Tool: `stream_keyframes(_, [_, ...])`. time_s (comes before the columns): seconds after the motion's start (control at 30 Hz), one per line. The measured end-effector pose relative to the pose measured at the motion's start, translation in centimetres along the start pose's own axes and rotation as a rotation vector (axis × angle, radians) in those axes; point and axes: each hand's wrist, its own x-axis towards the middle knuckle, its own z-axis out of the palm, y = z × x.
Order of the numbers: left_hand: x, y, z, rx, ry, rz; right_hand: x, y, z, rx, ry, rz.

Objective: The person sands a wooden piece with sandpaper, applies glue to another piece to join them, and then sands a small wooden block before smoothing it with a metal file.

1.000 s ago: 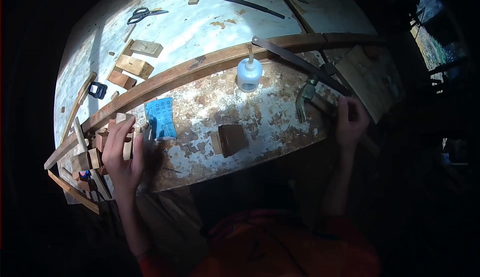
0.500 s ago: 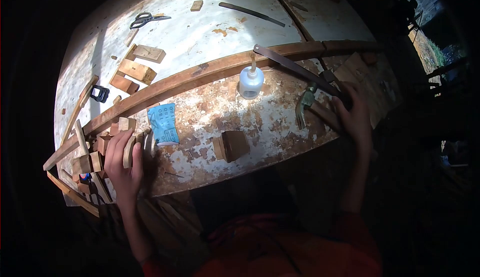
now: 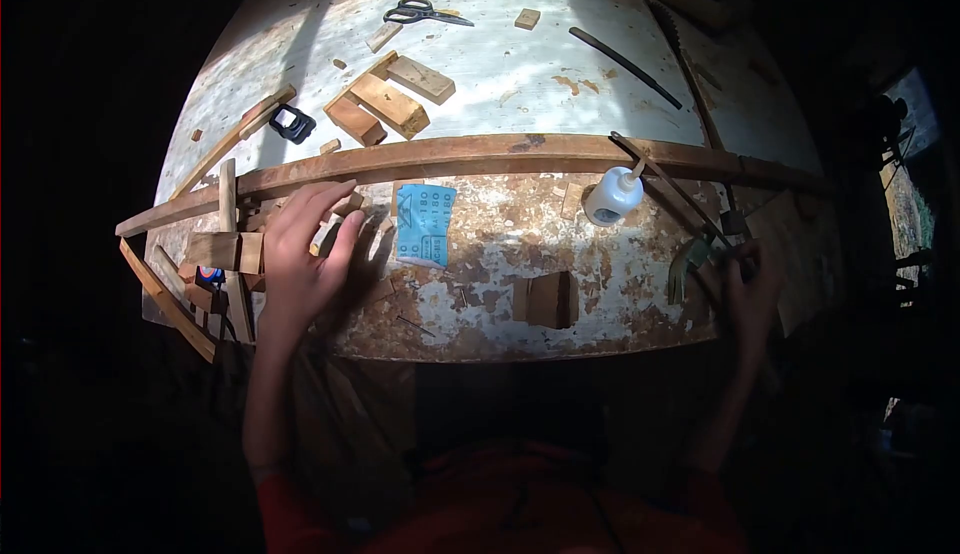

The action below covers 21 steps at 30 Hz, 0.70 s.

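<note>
My left hand (image 3: 308,259) is over a cluster of small wood pieces at the bench's left, thumb and fingers apart. A small wooden block (image 3: 348,204) shows by its fingertips. To its right lies blue sandpaper (image 3: 425,224). On the right side my right hand (image 3: 752,284) has its fingers closed at the near end of a long, flat dark metal bar (image 3: 670,182), seen nearly edge-on; its grip is partly in shadow. Close beside that hand is a claw hammer (image 3: 686,262). A white glue bottle (image 3: 614,197) stands near the bar's far end.
A long wooden strip (image 3: 470,157) crosses the bench. Nearer me sits a brown wooden block (image 3: 546,300). Beyond the strip lie scissors (image 3: 425,12), wood blocks (image 3: 390,104), a black tape measure (image 3: 292,123) and a dark flat strip (image 3: 626,67).
My view has shifted, so the bench sits further right. My left hand has opened from the wood piece between its fingers. The metal bar has turned from its broad face to nearly edge-on.
</note>
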Motion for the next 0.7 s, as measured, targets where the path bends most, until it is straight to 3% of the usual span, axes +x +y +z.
stream_keyframes(0.2, [10.0,0.4,6.4,-0.247,-0.136,-0.142,-0.7,0.0,0.8,0.006,0.011,0.070])
stream_keyframes(0.33, [16.6,-2.5,14.2,-0.097,-0.200,-0.083,-1.0,-0.3,0.8,0.053,0.005,0.066])
stream_keyframes(0.47, [22.3,-4.2,21.2,0.090,-0.268,-0.193,-1.0,-0.7,0.7,0.094,-0.035,0.113])
stream_keyframes(0.7, [29.8,-4.2,28.6,0.231,-0.299,-0.201,-1.2,-0.8,0.6,0.042,-0.018,0.052])
